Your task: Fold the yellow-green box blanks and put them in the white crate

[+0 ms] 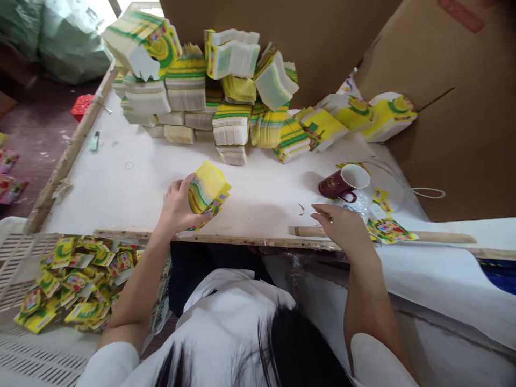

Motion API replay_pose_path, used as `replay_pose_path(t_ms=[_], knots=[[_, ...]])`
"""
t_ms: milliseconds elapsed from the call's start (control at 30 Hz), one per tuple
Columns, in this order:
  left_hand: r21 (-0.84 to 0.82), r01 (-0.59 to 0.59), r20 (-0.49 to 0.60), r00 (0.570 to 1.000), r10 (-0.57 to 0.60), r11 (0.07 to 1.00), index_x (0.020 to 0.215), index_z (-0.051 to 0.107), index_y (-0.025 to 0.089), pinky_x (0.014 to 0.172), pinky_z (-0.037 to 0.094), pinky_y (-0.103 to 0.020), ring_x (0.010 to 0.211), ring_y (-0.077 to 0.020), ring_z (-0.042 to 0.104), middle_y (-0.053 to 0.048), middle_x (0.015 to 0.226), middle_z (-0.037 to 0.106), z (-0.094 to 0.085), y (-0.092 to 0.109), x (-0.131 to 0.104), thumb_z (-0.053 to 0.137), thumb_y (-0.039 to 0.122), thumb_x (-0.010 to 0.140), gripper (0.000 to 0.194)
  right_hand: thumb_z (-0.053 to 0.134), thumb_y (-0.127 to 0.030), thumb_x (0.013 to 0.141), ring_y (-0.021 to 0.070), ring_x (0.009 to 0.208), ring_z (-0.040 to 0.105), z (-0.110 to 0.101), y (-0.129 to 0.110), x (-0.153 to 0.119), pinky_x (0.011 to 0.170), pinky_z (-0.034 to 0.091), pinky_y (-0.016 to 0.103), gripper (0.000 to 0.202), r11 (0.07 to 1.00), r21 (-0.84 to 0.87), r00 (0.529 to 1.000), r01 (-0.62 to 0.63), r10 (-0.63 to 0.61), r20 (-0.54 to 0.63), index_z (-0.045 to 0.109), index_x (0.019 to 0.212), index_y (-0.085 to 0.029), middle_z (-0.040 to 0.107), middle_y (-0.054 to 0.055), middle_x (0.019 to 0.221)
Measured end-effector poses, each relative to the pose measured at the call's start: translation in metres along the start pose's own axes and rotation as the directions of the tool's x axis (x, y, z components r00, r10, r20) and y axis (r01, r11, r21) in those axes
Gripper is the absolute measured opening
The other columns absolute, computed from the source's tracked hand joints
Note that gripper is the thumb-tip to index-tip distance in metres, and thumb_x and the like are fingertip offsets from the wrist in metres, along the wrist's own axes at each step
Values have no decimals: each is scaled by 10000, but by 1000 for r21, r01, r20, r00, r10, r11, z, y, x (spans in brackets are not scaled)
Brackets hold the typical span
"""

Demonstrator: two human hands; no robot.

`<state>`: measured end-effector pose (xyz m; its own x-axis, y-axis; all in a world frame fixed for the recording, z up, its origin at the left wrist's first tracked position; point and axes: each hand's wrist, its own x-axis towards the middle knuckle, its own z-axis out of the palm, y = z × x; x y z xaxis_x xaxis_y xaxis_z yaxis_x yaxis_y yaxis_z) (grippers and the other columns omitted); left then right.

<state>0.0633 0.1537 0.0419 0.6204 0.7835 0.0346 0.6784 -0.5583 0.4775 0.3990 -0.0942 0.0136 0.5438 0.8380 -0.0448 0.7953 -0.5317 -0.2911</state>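
Note:
My left hand point(179, 207) is wrapped around a stack of yellow printed cards point(207, 188), thumb on the near side and fingers on the far side. The stack stands on the white tabletop point(258, 188) close to its front edge. Over the table's right part, my right hand point(336, 220) has its thumb and fingertips slightly apart, with nothing visible between them. Just beyond it a dark red mug point(336, 184) with a white inside lies tilted, beside some clear plastic wrap point(358, 204). A small brown scrap point(301, 208) lies left of the fingertips.
Piled stacks of similar cards point(185, 80) line the table's back. Cardboard point(439, 118) walls the back and right. A white basket point(20, 290) at lower left holds many small yellow packets point(80, 285). More packets point(389, 228) and a wooden stick point(443, 237) lie right.

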Motion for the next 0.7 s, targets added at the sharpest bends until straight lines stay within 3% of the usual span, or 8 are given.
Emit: replay_pose_path(t_ms=[167,300,433,533,600,667,700], knots=[[270,7,57,998,-23,963,1478,338,192,975,374,-523,1146,-415,491,-193,1257,502,17,-8,10,808,498,540,1093,560,-310,898,269,920,713,15,-30,9,854,540,414,316,994,75,985,78,-88,147,726,1146,-205,756,99,1076],[307,-7,87,996,-20,952,1477,359,159,990,330,-537,1150,-439,469,-221,1263,490,36,-18,13,817,441,515,1102,530,-300,910,295,1000,698,24,-48,11,905,531,458,339,989,101,962,111,-133,237,710,1174,-188,747,106,1090],[132,27,66,997,-36,991,1451,421,203,1034,295,-582,1192,-467,449,-205,1279,494,28,-20,12,868,424,433,1133,545,-307,895,284,985,714,44,-62,5,908,552,468,319,951,279,939,133,-211,273,714,1139,-190,749,105,1095],[-247,38,58,998,-24,968,1440,443,267,1072,320,-572,1247,-443,452,-158,1309,511,8,-9,3,895,438,393,1153,579,-329,874,259,955,728,67,-80,2,844,599,439,421,846,515,912,137,-310,268,633,1274,-208,740,107,1127],[-606,69,117,993,4,793,1444,432,288,1046,396,-539,1239,-410,506,-132,1311,551,-3,4,-7,896,436,415,1139,615,-362,864,262,998,720,79,-96,3,816,617,441,603,758,627,902,180,-381,202,477,1437,-236,693,129,1233],[-865,207,243,970,21,457,1401,479,253,948,483,-517,1144,-401,603,-125,1228,636,-4,16,-17,869,436,461,1034,649,-390,859,289,1118,675,83,-112,6,842,615,467,789,678,673,886,294,-457,73,280,1544,-260,587,165,1381],[-912,305,325,945,28,274,1354,521,218,886,512,-514,1075,-406,646,-129,1157,679,-2,20,-22,846,438,479,960,656,-388,863,313,1207,624,81,-119,8,880,602,494,856,651,659,872,376,-490,-13,192,1571,-261,514,185,1452]])
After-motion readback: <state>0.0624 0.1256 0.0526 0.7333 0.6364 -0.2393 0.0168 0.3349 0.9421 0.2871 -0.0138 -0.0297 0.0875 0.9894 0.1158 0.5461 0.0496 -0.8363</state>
